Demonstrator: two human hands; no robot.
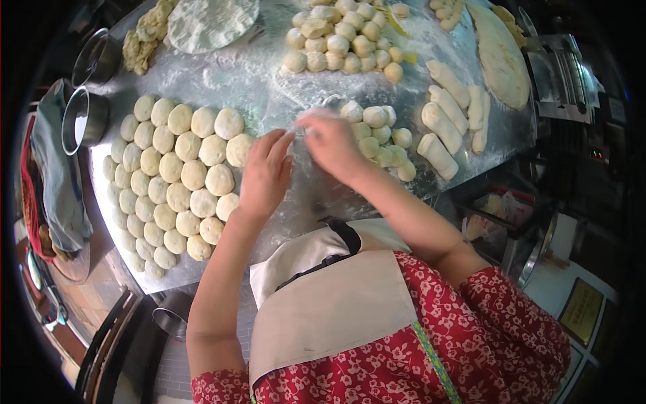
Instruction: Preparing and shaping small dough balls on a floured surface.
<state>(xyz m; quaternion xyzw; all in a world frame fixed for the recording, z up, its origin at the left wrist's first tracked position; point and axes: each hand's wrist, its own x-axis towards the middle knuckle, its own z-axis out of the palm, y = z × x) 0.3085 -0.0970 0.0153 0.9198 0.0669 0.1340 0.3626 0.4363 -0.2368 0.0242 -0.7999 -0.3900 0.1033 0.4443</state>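
Over the floured metal table (313, 192), both hands are raised close together in front of me. My left hand (266, 169) is bent, its fingertips pointing toward the other hand, beside the right edge of several rows of flattened dough rounds (180, 166). My right hand (330, 144) curls inward and its fingers are blurred. A pale patch shows at those fingers; whether it is dough or blurred skin is unclear. Just right of this hand lies a cluster of small floured dough pieces (381, 134). Any dough between the hands is hidden.
Dough balls (345, 40) are heaped at the back, near a bowl of flour (212, 22). Dough logs (441, 126) and a large dough slab (499, 58) lie right. Metal pots (93, 121) stand by the left edge. A dough mass (144, 38) sits back left.
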